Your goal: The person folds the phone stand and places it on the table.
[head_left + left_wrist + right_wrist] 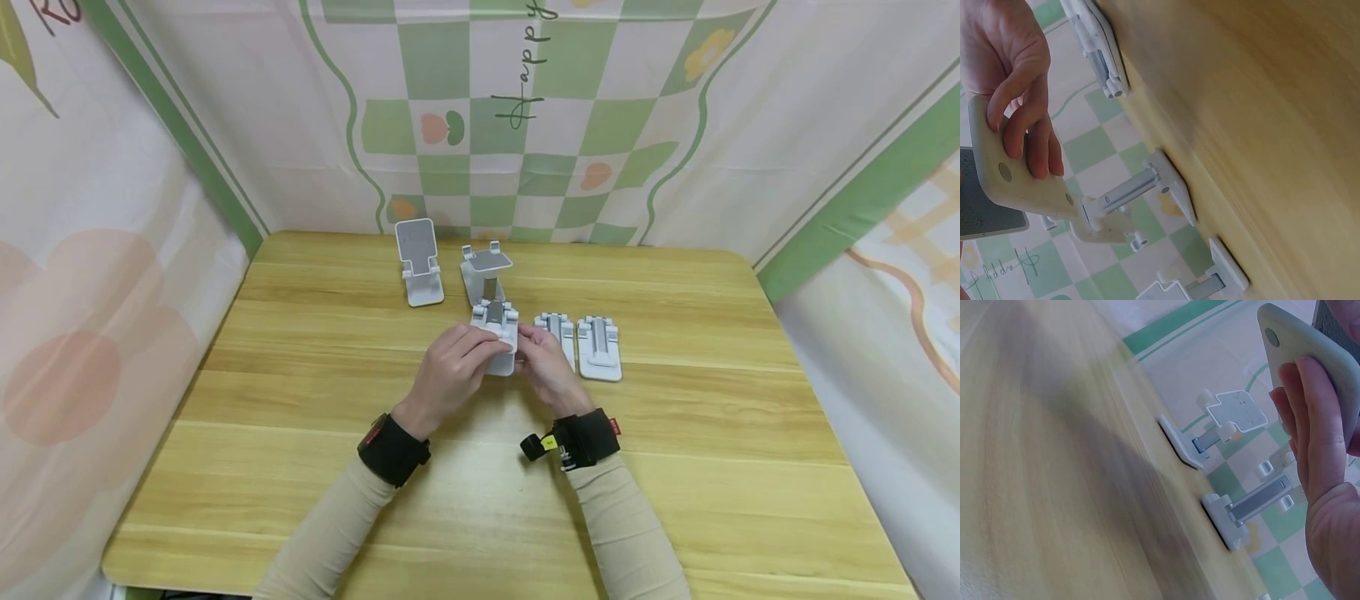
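A white folding phone stand [501,364], partly unfolded, is held between both hands above the table. My left hand [448,368] pinches its upper plate between thumb and fingers; only slivers of this hand show at the left edge of the left wrist view. From the right side, my right hand [551,367] grips the base [1029,187], its fingers [1322,419] against the round-padded underside. The grey-padded plate [988,200] is tilted away from the base. Beyond the held stand, an unfolded phone stand [487,262] stands upright, partly covered by it in the head view.
Another unfolded phone stand [417,243] stands at the back left of the wooden table [720,400]. Two folded phone stands lie side by side at the right, one [557,323] partly behind my right hand, the other [600,350] in full view. A checked curtain [495,133] hangs behind.
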Demonstrator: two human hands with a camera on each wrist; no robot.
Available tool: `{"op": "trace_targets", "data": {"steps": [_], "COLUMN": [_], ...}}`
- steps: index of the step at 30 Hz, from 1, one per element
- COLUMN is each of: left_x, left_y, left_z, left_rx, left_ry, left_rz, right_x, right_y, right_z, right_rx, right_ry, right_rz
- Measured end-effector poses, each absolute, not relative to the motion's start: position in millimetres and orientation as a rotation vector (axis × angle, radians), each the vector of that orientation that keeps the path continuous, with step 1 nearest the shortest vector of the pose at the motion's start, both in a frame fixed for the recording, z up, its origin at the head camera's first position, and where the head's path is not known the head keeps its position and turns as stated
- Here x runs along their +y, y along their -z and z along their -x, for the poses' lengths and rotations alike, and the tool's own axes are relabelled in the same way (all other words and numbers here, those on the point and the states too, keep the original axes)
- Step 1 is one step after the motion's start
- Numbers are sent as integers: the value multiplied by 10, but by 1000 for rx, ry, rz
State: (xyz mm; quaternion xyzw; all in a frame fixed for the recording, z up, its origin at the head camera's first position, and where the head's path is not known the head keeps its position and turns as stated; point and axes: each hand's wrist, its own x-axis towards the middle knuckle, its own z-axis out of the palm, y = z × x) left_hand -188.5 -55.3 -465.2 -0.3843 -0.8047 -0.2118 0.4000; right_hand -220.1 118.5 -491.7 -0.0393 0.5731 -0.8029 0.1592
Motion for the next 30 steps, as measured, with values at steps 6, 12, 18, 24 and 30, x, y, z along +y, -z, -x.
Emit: {"op": "trace_targets", "data": {"steps": [6, 12, 18, 24, 30], "left_x": [-560, -569, -577, -594, -613], "left_y": [4669, 4680, 4660, 4671, 4666], "left_z": [1888, 1892, 1881, 1892, 1921], "left_rx": [-2040, -2051, -2105, -2095, -2017], "left_ry": [549, 541, 631, 929, 1220], "left_rz": [970, 971, 976, 882, 781], "right_x": [1179, 1176, 1188, 1206, 1222], "right_y": [4910, 4912, 4928, 4929, 4928], "right_z": [2206, 2203, 2196, 2181, 2176], "right_rx": [1636, 1647, 1634, 1657, 1661], "right_ry": [2294, 2283, 2295, 2291, 2280], "right_rz": [104, 90, 103, 73, 66]}}
